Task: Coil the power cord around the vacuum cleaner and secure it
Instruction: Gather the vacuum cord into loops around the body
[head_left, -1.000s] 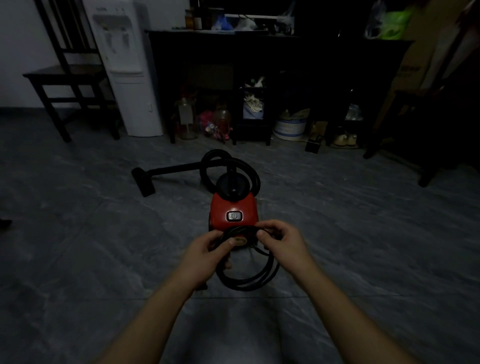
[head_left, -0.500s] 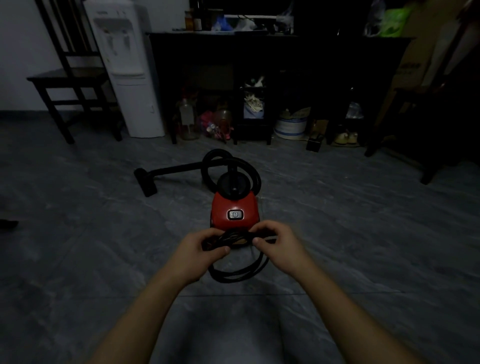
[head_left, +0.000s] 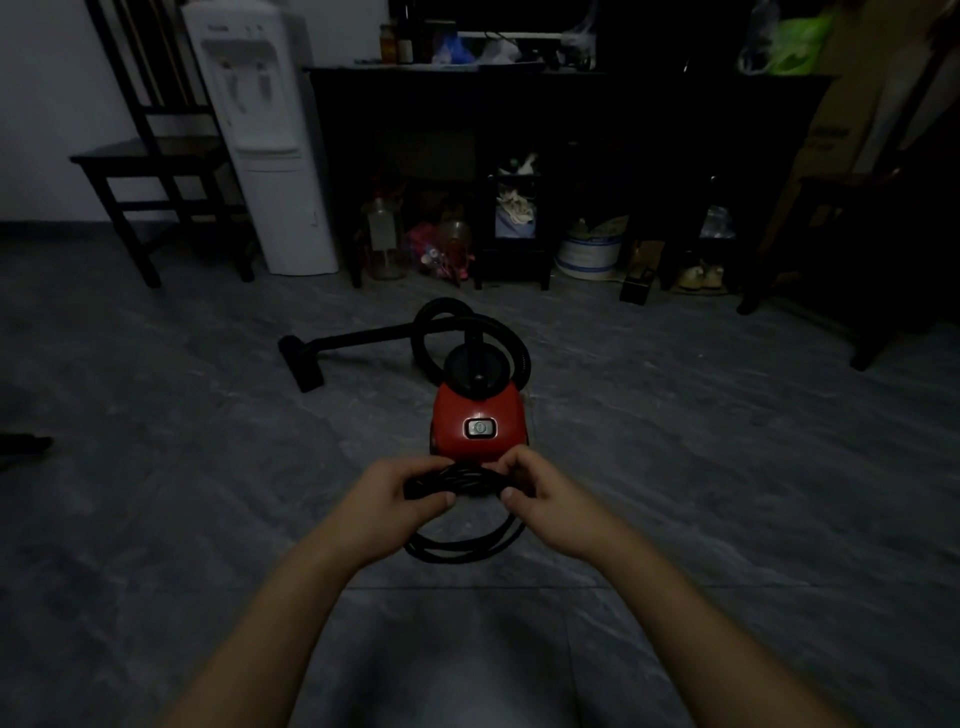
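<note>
On the grey stone-patterned floor (head_left: 156, 467), the left hand (head_left: 395, 501) wraps its grip around one end of the black coiled power cord (head_left: 467, 478), thumb on top. The cord's loops sag below both hands, just in front of the red canister vacuum cleaner (head_left: 478, 410). The right hand (head_left: 545, 493) pinches the bundle's other end in its grip.

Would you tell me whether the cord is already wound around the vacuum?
No, the cord hangs coiled from the left hand and right hand, on the near side of the vacuum.
</note>
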